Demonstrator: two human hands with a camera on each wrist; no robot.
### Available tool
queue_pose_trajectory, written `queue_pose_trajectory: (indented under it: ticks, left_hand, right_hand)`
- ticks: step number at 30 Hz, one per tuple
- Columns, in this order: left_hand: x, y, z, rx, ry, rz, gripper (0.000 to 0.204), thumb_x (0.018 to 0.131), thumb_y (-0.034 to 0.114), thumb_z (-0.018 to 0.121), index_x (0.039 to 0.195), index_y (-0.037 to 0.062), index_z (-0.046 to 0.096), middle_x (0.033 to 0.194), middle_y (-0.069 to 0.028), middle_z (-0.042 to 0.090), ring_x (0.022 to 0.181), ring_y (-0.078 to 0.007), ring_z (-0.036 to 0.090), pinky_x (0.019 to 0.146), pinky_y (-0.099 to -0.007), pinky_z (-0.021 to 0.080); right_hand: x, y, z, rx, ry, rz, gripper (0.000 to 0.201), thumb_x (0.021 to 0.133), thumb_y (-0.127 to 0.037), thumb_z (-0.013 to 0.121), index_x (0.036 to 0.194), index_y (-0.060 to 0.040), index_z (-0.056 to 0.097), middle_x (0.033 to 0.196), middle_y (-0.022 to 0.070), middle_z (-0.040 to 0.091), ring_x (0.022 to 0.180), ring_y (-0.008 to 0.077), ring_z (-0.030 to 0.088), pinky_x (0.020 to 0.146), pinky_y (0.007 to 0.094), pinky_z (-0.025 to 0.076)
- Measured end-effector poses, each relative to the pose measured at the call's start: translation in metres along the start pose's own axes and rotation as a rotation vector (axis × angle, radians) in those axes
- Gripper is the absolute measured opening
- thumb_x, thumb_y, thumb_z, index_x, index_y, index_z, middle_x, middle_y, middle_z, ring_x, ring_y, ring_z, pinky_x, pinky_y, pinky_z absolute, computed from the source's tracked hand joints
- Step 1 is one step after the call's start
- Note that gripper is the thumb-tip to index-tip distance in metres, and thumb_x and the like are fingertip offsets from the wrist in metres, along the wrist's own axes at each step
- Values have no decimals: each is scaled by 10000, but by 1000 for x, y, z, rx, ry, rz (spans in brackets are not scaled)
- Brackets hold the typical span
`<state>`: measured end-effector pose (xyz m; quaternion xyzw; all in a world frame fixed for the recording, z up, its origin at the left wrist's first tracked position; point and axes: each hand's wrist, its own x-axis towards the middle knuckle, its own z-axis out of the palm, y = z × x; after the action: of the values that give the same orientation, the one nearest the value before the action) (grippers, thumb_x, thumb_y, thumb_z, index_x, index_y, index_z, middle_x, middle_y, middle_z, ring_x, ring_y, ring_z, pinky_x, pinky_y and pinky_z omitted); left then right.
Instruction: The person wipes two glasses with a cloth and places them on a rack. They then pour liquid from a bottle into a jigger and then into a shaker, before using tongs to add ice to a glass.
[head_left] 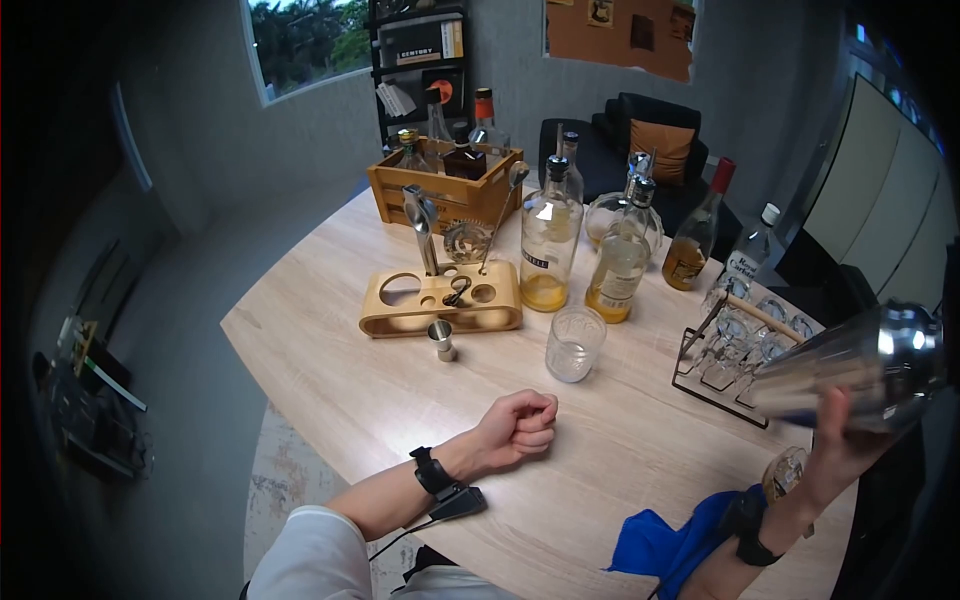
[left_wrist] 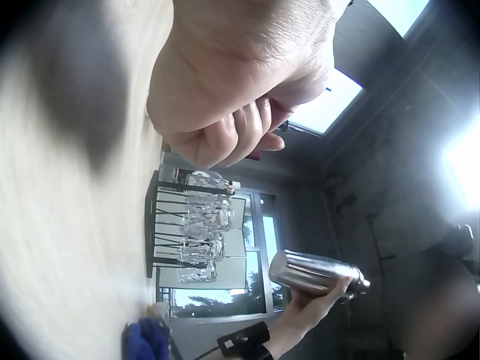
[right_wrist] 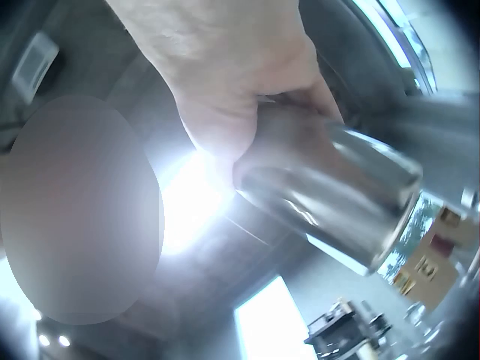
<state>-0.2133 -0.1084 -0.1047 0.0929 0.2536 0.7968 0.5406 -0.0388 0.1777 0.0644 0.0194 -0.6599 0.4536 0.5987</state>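
Note:
At the right of the head view, the right hand (head_left: 845,450) grips a shiny metal shaker (head_left: 860,365), held tilted above the table. The right wrist view shows the shaker (right_wrist: 330,187) in the grasp of the right hand (right_wrist: 240,82). My left hand (head_left: 512,432) rests on the table with its fingers curled and nothing seen in them; its curled fingers also show in the left wrist view, where the hand (left_wrist: 232,90) is close to the camera. Beyond it stand a clear glass (head_left: 575,345) and a small metal jigger (head_left: 442,342).
Bottles (head_left: 548,240) stand behind the glass, near a wooden bar-tool stand (head_left: 440,320) and a wooden crate (head_left: 450,195) of bottles. A rack of small glasses (head_left: 735,350) is at the right. A blue cloth (head_left: 665,545) lies by the near right edge.

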Motion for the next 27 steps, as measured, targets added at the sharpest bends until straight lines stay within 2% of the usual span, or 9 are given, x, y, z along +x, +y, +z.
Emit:
queue_pose_trajectory:
  ticks: [2,4,7,8,13,18,20,25,27]
  left_hand:
    - [0,0,1,1,11,0,248,963,204,414,753,87,476,494,86,184,404,-67,194,370,-231,182]
    - [-1,1,1,0,22,1,247,963,202,414,755,86,478,494,86,185,405,-68,193,371,-232,182]
    - [0,2,1,3,19,5,247,964,202,413,758,85,483,494,86,187,405,-68,194,371,-233,182]
    - [0,1,0,6,15,7,247,964,202,413,760,84,485,494,86,187,404,-68,195,371,-233,182]
    - [1,1,0,11,6,10,250,968,202,412,764,82,491,493,86,186,404,-68,197,371,-232,183]
    - [0,1,0,8,20,14,258,976,206,411,767,81,497,492,87,189,403,-66,196,368,-231,186]
    - [-1,3,0,20,13,5,258,972,214,415,760,84,484,498,83,193,413,-67,203,382,-231,196]
    - [-1,4,1,37,5,-9,260,969,221,419,752,88,470,504,79,197,423,-67,209,396,-231,205]
    - [-1,3,1,37,1,-10,260,969,221,420,751,89,468,504,79,196,426,-67,208,398,-231,204]
  right_hand:
    - [0,-5,10,-380,71,-177,789,816,-55,730,1466,-46,284,1352,138,444,1146,223,535,974,373,499]
    - [0,-2,-4,-256,-55,-48,784,843,-241,724,1464,-28,294,1371,150,445,1182,240,534,987,387,492]
    - [-5,-7,-2,554,-166,330,848,864,-502,627,1476,-18,293,1353,182,486,1208,262,535,1023,379,454]
    - [-4,-7,-4,578,-167,369,889,871,-589,595,1480,-15,293,1347,193,500,1216,269,535,1036,377,442]
    - [-7,8,1,-311,46,-144,760,829,-230,749,1433,-9,345,1252,98,509,1105,175,533,962,315,444]
    - [-11,15,-26,134,-55,123,773,839,-351,734,1423,-13,357,1251,104,513,1123,179,546,939,286,458]
    - [-10,15,-15,-229,3,-108,799,843,-403,736,1422,-6,355,1263,113,510,1087,185,572,860,294,511]
    - [-10,4,-6,-441,-40,-67,839,891,-432,673,1470,16,264,1318,149,480,1135,260,560,969,339,497]
    - [-10,-9,5,410,-120,231,860,893,-536,611,1474,0,273,1354,183,468,1185,299,548,1003,376,482]
